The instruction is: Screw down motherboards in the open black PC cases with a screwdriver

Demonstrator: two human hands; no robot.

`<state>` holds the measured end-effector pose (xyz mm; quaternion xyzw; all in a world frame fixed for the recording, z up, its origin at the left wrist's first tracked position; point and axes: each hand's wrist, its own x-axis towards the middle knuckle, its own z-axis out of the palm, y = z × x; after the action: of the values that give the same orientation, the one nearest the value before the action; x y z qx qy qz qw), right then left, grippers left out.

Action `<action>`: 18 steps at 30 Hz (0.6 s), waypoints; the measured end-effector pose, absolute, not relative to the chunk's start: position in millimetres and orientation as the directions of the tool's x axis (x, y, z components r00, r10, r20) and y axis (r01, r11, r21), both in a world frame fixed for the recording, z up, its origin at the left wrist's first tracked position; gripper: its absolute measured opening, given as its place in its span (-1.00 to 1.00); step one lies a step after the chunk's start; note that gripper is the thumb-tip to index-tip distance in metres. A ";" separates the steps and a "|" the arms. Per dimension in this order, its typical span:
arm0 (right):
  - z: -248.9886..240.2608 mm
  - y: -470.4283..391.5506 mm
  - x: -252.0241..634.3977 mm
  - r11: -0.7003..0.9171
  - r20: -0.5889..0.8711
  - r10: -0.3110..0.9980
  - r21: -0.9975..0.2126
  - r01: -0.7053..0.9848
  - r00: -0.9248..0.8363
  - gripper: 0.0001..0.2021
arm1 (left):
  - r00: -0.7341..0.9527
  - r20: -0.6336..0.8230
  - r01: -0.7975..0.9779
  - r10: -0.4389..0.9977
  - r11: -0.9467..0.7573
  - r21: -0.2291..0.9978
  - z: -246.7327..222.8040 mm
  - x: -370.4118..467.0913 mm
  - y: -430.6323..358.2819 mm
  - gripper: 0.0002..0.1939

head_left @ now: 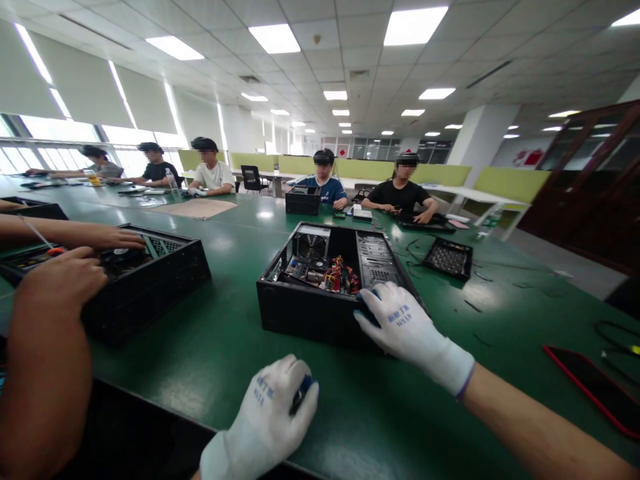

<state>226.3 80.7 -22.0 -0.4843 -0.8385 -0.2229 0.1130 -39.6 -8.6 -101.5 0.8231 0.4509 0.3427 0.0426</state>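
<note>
In the head view, an open black computer case sat on the green tabletop, its lid off, with a fan, red wiring and boards showing inside. The right hand, in a white glove, lay spread over the case's near right corner, fingers draped on the rim and closed on nothing. The left hand, also gloved, rested on the tabletop just in front of the case, curled around a small dark tool with a blue handle. To the left, a co-worker's bare hands were at a second open case. A perforated black panel lay beyond the case to the right, a red-edged tablet near the right edge. Other people sat along the far side.
</note>
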 end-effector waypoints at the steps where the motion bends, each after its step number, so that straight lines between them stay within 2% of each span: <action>1: -21.8 66.0 233.0 0.443 0.418 0.751 0.254 0.860 -0.510 -0.60 | 0.385 0.517 0.706 0.765 -0.605 0.369 -83.1 -38.9 -10.3 -0.90; 4: -21.0 25.3 250.8 0.480 0.451 0.724 0.212 0.851 -0.521 -0.66 | 0.418 0.542 0.702 0.729 -0.638 0.316 -33.8 -36.8 -9.0 -0.91; 7: -20.5 -9.5 265.7 0.529 0.476 0.701 0.151 0.835 -0.531 -0.73 | 0.461 0.536 0.722 0.708 -0.650 0.238 -5.9 -32.5 -0.3 -0.86; 10: -19.7 -36.6 276.4 0.563 0.513 0.674 0.108 0.819 -0.531 -0.79 | 0.549 0.439 0.734 0.711 -0.662 0.155 1.5 -25.4 5.3 -0.81; 13: -17.5 -55.3 280.8 0.583 0.545 0.646 0.100 0.806 -0.535 -0.83 | 0.601 0.342 0.733 0.722 -0.669 0.123 0.8 -18.4 -0.6 -0.76; 18: -12.1 -78.7 279.8 0.603 0.552 0.628 0.100 0.792 -0.548 -0.89 | 0.586 0.345 0.742 0.733 -0.657 0.136 0.4 -15.1 -22.4 -0.74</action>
<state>279.8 -78.7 -12.1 -0.4115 -0.8628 -0.1715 0.2383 -15.1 -22.4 0.4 0.8905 0.4140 0.1883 -0.0111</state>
